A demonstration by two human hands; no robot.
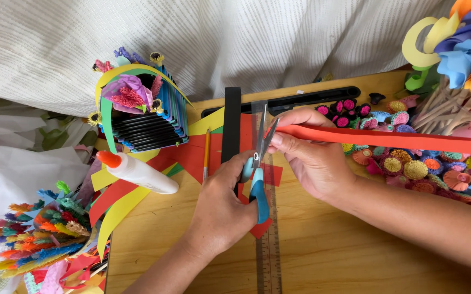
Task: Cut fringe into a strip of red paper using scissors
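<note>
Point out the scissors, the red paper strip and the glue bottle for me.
scissors (259,190): head view, on the blue handle.
red paper strip (388,139): head view, mid-length of the strip.
glue bottle (140,174): head view, on the white body.

left hand (222,204) – blue scissors (258,174), blades open | right hand (309,158) – pinching red paper strip (388,140)

Bare table (333,250) open at near edge, below both forearms: widest free room. Clear ruler (268,256) lies flat there, low. Left side blocked: glue bottle (140,172) on its side, paper basket (143,109) behind it, fringed paper bundle (39,234) at left corner. Right side crowded: quilled paper flowers (415,169), stick bundle (445,109). Red paper strip (388,140) spans across above flowers. Far edge closed by black bar (290,100) and white curtain (235,38).
</note>
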